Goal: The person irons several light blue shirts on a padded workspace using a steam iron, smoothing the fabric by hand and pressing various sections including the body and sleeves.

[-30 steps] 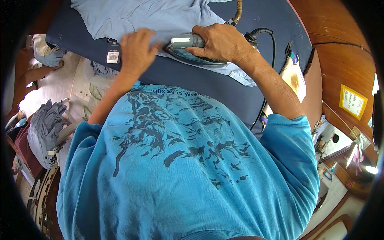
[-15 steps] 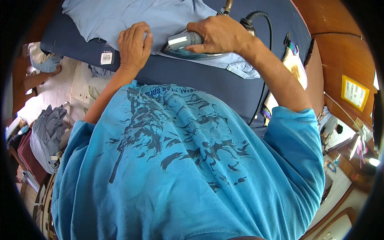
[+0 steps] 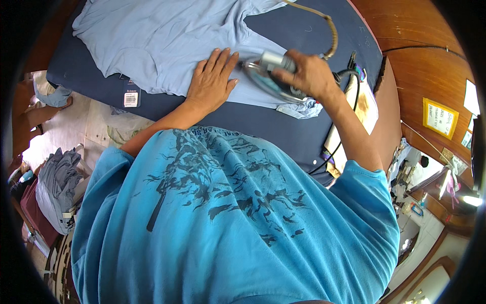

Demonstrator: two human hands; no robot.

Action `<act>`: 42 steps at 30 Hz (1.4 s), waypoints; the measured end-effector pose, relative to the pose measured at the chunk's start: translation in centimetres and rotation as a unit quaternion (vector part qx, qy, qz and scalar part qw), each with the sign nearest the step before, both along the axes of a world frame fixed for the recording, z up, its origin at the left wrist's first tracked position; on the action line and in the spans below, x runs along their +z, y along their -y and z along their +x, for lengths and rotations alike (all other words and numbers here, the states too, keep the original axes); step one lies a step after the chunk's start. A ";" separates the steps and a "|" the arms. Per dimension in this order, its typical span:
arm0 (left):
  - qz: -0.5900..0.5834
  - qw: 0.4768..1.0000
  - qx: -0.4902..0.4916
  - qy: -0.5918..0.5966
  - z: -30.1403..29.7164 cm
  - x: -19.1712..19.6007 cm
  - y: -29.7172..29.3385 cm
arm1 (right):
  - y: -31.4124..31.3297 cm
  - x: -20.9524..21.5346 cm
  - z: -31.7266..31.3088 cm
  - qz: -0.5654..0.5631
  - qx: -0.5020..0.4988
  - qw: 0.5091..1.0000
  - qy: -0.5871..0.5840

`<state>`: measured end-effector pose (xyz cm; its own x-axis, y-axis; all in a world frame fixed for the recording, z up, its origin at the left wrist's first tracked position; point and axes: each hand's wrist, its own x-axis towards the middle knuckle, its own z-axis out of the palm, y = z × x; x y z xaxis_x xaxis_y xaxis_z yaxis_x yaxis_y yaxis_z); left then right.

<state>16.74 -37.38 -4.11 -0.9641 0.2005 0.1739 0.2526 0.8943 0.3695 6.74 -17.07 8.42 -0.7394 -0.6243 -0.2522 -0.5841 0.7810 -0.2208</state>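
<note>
My left hand (image 3: 212, 83) lies flat, fingers spread, palm down on the garment (image 3: 167, 45); it grips nothing, only presses the cloth. My right hand (image 3: 306, 76) is wrapped tight around the handle of the iron (image 3: 268, 76), fingers curled fully over the grey grip. The iron sits sole-down on the garment's lower edge, just beside my left fingertips, its pointed metal plate aimed toward them.

The garment is pale blue, a soft thin knit, spread across the board (image 3: 273, 126) with shallow wrinkles and a small bunched fold at its near right corner. The board is padded in dark navy fabric, smooth and matte, with a rounded edge. A ribbed tan hose (image 3: 331, 30) curves up from the iron across the board, and a black cord (image 3: 354, 86) loops off behind my right wrist.

A small white rectangular tag (image 3: 131, 99) with a barcode hangs at the garment's near left edge, against the navy cover. On the curved brown wood wall (image 3: 420, 66) to the right is a yellow rectangular sign (image 3: 440, 118) with dark print, and pale sheets sit further right. At the lower left a pile (image 3: 58, 187) of grey-blue folded clothes rests on the light floor. My own shirt (image 3: 238, 228) is bright blue with a dark tree-like print.
</note>
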 end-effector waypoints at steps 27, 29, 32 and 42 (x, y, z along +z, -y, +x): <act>-0.063 0.998 0.006 0.019 0.2 0.0 -0.1 | -2.9 -0.2 -4.1 -0.031 -0.167 0.985 -0.013; -0.061 0.998 0.001 0.019 0.1 -0.1 -0.1 | -3.0 -0.3 -4.5 -0.022 -0.142 0.989 -0.016; -0.057 0.998 0.001 0.027 0.0 0.1 -0.1 | -1.7 0.1 -3.0 0.007 -0.024 1.000 -0.008; -0.068 0.997 0.002 0.019 0.0 -0.1 -0.1 | -0.1 -0.4 -5.4 -0.014 -0.023 0.999 -0.017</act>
<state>16.78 -37.27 -4.21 -0.9702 0.2165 0.1091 0.2378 0.9377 0.2532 1.33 -16.95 8.00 -0.7756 -0.5952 -0.2101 -0.5546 0.8015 -0.2235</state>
